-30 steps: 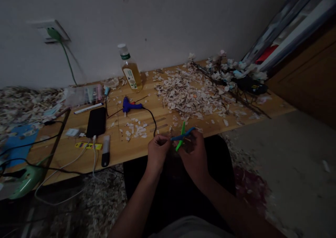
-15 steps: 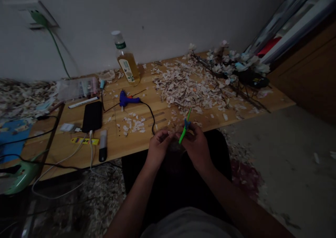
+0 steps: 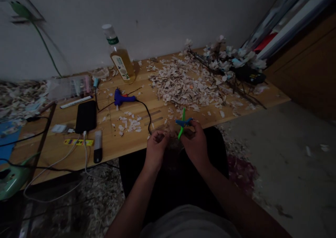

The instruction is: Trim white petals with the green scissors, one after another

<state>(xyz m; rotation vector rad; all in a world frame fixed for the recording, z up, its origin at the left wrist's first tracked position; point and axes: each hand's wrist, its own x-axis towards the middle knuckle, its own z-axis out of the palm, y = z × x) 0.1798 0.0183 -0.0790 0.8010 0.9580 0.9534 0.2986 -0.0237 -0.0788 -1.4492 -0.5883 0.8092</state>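
My right hand (image 3: pixel 195 143) is closed on a green and blue plastic tool (image 3: pixel 181 126). Its long green part points up and away, with the blue part lying crosswise over it; too dark to tell its exact kind. My left hand (image 3: pixel 156 147) pinches with thumb and forefinger at a small, pale, thin flake (image 3: pixel 169 131), which is blurred and partly hidden by the fingers. Both hands are close together over my lap, at the table's front edge. Beyond them lies a heap of pale flakes (image 3: pixel 181 85), and a smaller scatter of flakes (image 3: pixel 132 124) is to the left.
On the wooden table (image 3: pixel 110 145) are a blue glue gun (image 3: pixel 123 97) with a black cord, a bottle of yellowish liquid (image 3: pixel 122 64), a black phone (image 3: pixel 86 117) and a white cable. Branches with white blossoms (image 3: pixel 225 61) lie at the back right. More flakes cover the floor.
The blue part of the tool has swung out crosswise to the green part. My hands stay close together. The whole view has shifted slightly, so things appear further left.
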